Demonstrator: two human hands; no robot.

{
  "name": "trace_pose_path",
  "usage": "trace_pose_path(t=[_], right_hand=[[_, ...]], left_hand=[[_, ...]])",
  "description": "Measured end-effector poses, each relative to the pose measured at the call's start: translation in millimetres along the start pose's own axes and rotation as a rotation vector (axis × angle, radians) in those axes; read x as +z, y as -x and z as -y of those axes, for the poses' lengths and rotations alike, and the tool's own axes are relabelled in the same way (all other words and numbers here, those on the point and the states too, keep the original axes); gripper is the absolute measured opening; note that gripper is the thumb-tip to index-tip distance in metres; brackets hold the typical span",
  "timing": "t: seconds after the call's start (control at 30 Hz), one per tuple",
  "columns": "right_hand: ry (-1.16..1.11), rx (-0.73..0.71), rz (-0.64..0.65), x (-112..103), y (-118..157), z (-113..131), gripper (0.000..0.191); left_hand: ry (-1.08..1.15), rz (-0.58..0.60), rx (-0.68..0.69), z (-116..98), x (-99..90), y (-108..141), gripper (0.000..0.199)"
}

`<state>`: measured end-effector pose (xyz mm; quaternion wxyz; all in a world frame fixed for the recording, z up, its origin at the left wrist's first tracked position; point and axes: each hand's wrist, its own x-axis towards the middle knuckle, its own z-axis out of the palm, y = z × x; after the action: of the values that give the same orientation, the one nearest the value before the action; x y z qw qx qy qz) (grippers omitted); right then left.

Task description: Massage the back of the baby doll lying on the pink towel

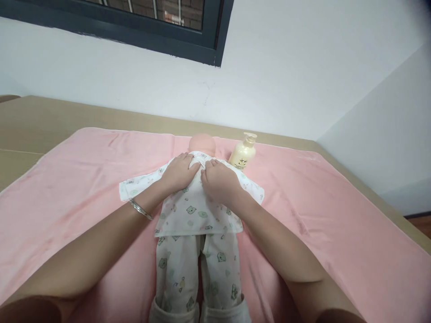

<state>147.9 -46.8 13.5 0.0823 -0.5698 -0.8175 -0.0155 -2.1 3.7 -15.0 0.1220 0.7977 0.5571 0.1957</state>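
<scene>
Left hand (181,172) lying flattened, fingers extended, on shirt (198,217) | right hand (221,180) curling on shirt, grip unclear | doll (202,143) lying beneath both hands | bottle (243,156) standing beyond right hand

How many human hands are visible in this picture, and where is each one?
2: the left hand and the right hand, side by side on the upper part of the small printed shirt.

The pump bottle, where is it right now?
In the head camera view, the pump bottle is on the pink blanket, to the right of the doll's head and just beyond the person's right hand.
</scene>
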Motion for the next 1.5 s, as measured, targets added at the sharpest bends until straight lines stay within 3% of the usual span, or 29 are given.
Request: trace_pose_path(t=[0.27,0.4,0.6,0.77,0.93,1.07,1.13,1.27,1.33,1.5], right_hand=[[-0.135,0.108,0.036,10.4,-23.9,-23.2,0.048],[-0.073,0.080,0.033,7.0,-14.7,-14.5,0.049],[0.130,-0.159,0.020,0.3,6.7,0.1,0.041],[-0.052,0.016,0.003,4.2,0.1,-2.2,0.047],[-0.206,0.118,0.009,12.0,-19.1,-15.7,0.048],[-0.218,0.133,0.032,11.9,-21.1,-19.5,0.050],[-0.200,0.110,0.051,8.6,-14.5,-14.1,0.050],[-0.179,0.008,0.060,3.1,-0.7,-1.0,0.049],[-0.182,-0.006,0.039,4.2,-1.2,-0.5,0.049],[-0.247,0.050,-0.009,14.6,-19.3,-14.5,0.047]], left_hand=[[-0.294,-0.089,0.177,-31.6,3.0,31.6,0.042],[-0.131,-0.057,0.083,-20.0,1.4,21.0,0.039],[0.052,0.024,-0.010,0.4,1.6,-1.1,0.044],[-0.032,-0.020,-0.012,-3.1,4.8,3.8,0.047],[-0.338,-0.145,0.244,-15.5,12.9,24.9,0.047],[-0.357,-0.210,0.318,-12.0,18.2,27.2,0.044],[-0.278,-0.181,0.302,-3.8,18.3,18.9,0.040],[-0.042,-0.101,0.073,8.9,16.7,1.7,0.038],[-0.025,-0.112,0.026,7.7,17.3,1.8,0.039],[-0.216,-0.232,0.209,-7.6,20.8,22.0,0.041]])
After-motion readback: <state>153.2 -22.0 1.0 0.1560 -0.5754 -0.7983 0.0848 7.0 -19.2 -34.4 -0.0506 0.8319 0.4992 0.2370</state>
